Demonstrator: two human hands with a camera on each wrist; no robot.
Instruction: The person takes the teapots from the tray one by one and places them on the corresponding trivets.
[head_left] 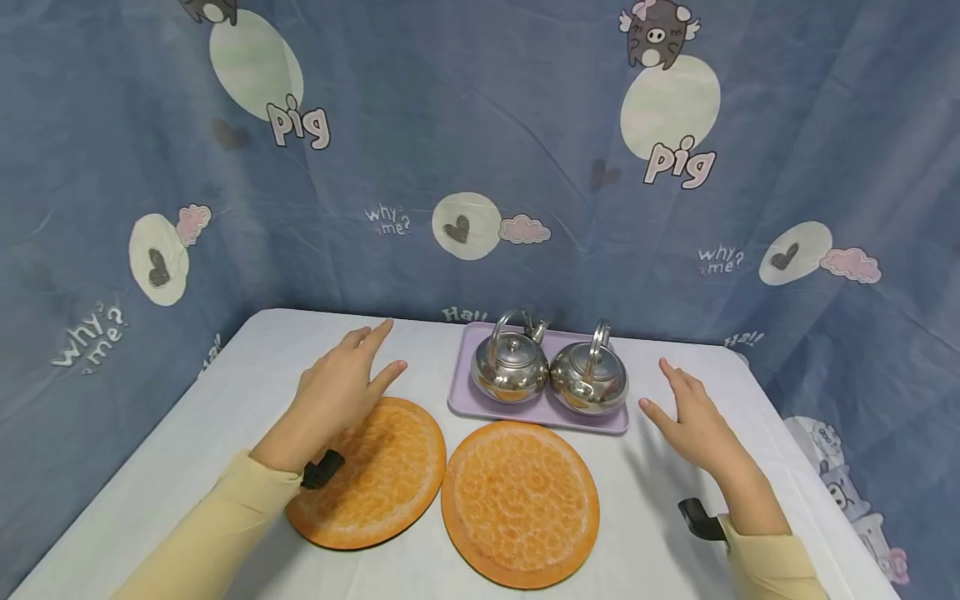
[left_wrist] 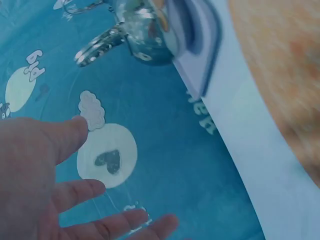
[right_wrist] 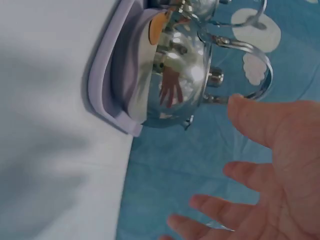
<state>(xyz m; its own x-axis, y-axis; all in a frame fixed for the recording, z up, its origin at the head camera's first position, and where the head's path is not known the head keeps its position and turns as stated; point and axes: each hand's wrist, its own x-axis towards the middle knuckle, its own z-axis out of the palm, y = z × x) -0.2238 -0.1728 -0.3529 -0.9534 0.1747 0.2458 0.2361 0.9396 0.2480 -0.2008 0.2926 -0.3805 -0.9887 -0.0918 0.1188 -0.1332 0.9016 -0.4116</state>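
Observation:
Two shiny metal teapots stand side by side on a light purple tray (head_left: 462,400) at the back of the table. The left teapot (head_left: 510,367) shows its spout towards the back right; the right teapot (head_left: 588,383) has its arched handle up. My left hand (head_left: 341,392) hovers over the left round orange mat (head_left: 390,483), fingers spread, holding nothing. To the right of the tray hangs my right hand (head_left: 693,421), fingers apart, also with nothing in it. In the right wrist view its thumb overlaps the handle of the near teapot (right_wrist: 180,75); in the head view they are apart.
A second round orange mat (head_left: 521,504) lies in front of the tray, beside the first. All rest on a white-covered table (head_left: 637,517). Behind it hangs a blue curtain (head_left: 525,108) with pig prints. Black straps (head_left: 701,521) sit at both wrists.

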